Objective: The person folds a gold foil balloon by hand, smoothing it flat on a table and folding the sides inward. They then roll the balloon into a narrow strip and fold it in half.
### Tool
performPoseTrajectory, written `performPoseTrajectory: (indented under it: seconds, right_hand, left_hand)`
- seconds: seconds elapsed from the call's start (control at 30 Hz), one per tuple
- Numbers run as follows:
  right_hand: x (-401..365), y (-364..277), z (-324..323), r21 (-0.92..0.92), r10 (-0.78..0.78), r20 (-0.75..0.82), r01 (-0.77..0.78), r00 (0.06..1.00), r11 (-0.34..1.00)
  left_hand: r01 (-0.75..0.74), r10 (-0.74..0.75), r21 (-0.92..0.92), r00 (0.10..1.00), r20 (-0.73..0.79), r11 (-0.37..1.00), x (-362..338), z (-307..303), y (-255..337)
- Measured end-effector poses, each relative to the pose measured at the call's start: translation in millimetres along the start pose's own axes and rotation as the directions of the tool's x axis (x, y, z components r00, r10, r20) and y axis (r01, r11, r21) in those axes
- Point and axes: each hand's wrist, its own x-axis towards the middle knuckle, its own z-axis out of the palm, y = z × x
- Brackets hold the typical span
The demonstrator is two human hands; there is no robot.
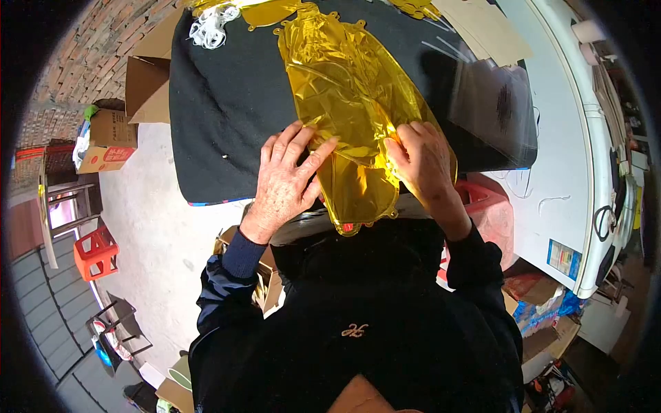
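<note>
A deflated gold foil balloon (348,96) lies lengthwise on a table (220,117) draped in black cloth, its near end hanging just over the edge toward the person. Both hands rest on its lower part. The left hand (286,182) lies flat with fingers spread wide across the foil's left side. The right hand (423,162) is laid open over the right edge, fingers pointing inward. Neither hand is closed around anything; they press rather than grip.

The film looks thin, glossy and very light, and is probably slick under the skin and quick to crease. It has no stiffness of its own and would likely sag or fold if lifted by one corner. A sharp nail or a hard tug could well tear or puncture it. The safest hold appears to be the flat scalloped seam round the rim, taken with both hands on opposite sides, or flat palms as here to keep it from sliding on the cloth.

A clear plastic sheet (492,103) lies on the cloth to the right, and a tangle of white string (210,27) sits near more gold foil at the far end. An open cardboard box (148,82) stands beside the table on the left, an orange stool (96,253) on the floor below
</note>
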Motion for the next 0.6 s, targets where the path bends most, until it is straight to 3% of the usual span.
performPoseTrajectory:
  seconds: [0.2, 0.33, 0.6]
  right_hand:
    - [-1, 3, 1, 0.004, -0.017, 0.015, 0.017, 1.000, 1.000]
    - [0, 3, 0, 0.023, -0.029, 0.007, 0.029, 1.000, 0.999]
    - [2, 2, 0, 0.024, -0.051, 0.007, 0.050, 0.999, 0.998]
  left_hand:
    - [-0.042, 0.053, -0.118, 0.994, 0.097, 0.992, 8, 1, -3]
    - [-0.027, 0.041, -0.177, 0.996, 0.077, 0.984, 8, 3, -3]
    - [-0.005, 0.024, -0.179, 0.994, 0.104, 0.984, 12, -1, -4]
